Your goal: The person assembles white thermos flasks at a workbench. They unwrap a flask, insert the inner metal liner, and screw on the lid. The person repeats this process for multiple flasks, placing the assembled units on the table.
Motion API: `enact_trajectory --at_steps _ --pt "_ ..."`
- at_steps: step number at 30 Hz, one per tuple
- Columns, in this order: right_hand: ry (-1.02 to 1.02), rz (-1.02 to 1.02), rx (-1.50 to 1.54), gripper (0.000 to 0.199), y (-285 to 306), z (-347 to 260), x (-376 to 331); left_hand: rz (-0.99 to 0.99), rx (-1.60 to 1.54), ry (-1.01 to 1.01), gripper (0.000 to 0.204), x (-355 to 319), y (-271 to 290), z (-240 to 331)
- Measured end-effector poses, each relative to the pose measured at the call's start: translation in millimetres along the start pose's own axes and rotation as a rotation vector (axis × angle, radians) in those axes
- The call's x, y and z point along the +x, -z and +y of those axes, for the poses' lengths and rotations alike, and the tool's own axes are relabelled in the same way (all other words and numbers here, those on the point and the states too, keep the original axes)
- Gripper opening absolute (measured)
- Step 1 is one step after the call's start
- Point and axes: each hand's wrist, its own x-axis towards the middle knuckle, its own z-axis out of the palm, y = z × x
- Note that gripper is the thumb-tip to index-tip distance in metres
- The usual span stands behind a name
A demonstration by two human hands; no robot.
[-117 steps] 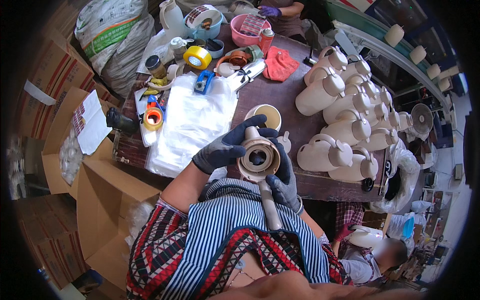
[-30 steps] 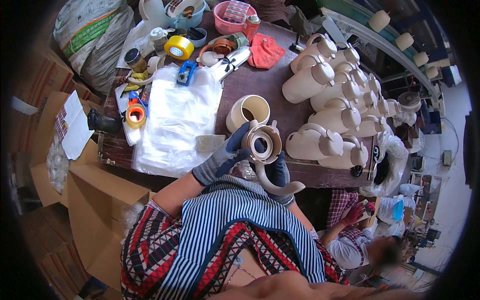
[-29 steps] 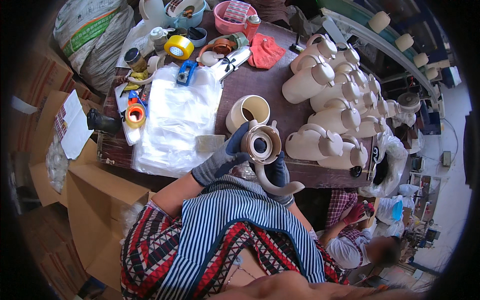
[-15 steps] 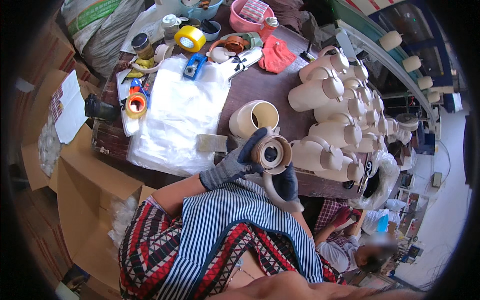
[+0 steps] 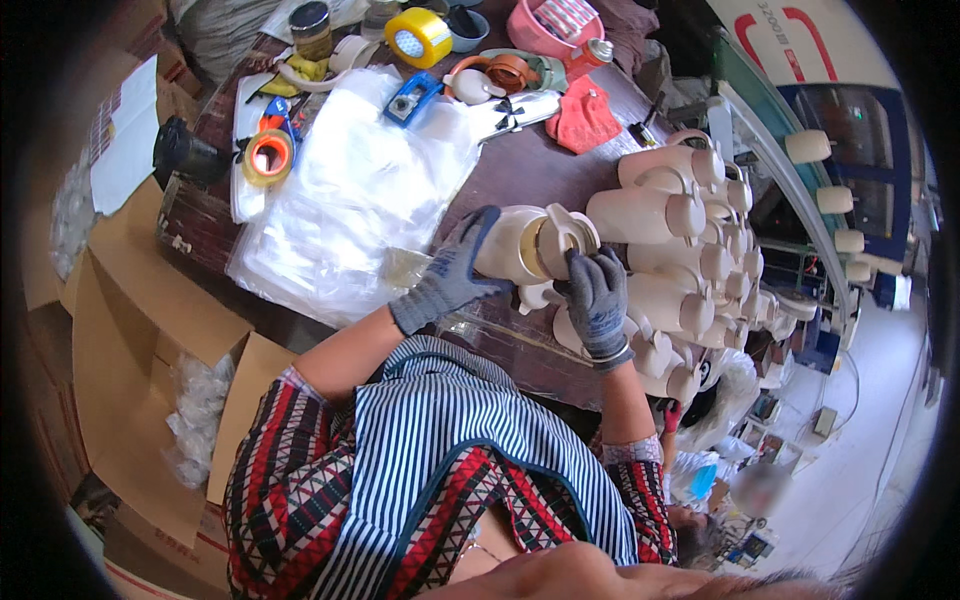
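My left hand (image 5: 455, 272), in a grey knit glove, is wrapped round a cream jug body (image 5: 505, 243), which lies tilted with its mouth to the right. At that mouth my right hand (image 5: 597, 300), gloved alike, grips a cream jug top (image 5: 571, 222). Between body and top a yellowish inner rim shows; whether the two touch all round I cannot tell. Below them a curved cream piece (image 5: 537, 296) shows, partly hidden. Just right of my hands stand several finished-looking cream jugs (image 5: 645, 215) with handles and lids.
Clear plastic bags (image 5: 350, 210) are stacked left of my hands. Behind them lie a blue tool (image 5: 411, 97), yellow tape (image 5: 418, 38), a red cloth (image 5: 583, 115) and a pink basin (image 5: 550, 30). Open cardboard boxes (image 5: 165, 275) stand at the left; a co-worker sits at the lower right.
The jug top has gone from between both hands to the jug body's mouth. My left hand has let go of the top and taken the body; my view has shifted.
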Motion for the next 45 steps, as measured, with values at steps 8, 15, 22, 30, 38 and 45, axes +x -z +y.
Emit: enact_trajectory --at_steps 8,15,22,30,38,45 --pt "0.122 0.010 0.001 0.062 -7 -11 10 -0.004 0.197 -0.167 0.128 27 -26 -16" --pt "-0.276 -0.246 0.184 0.108 6 -28 45 0.026 0.145 -0.164 0.122 28 -38 -29" --pt "-0.266 -0.212 0.279 0.098 -5 -19 42 0.021 0.024 -0.180 0.114 33 -42 -33" --pt "-0.267 -0.251 0.289 0.095 -2 -19 46 0.012 0.062 -0.208 0.114 33 -39 -28" --pt "-0.201 -0.263 0.235 0.094 -6 -15 42 0.007 0.053 -0.205 0.118 31 -41 -31" --pt "-0.173 -0.226 0.134 0.097 -14 -11 34 -0.224 -0.194 -0.116 0.089 49 1 -13"
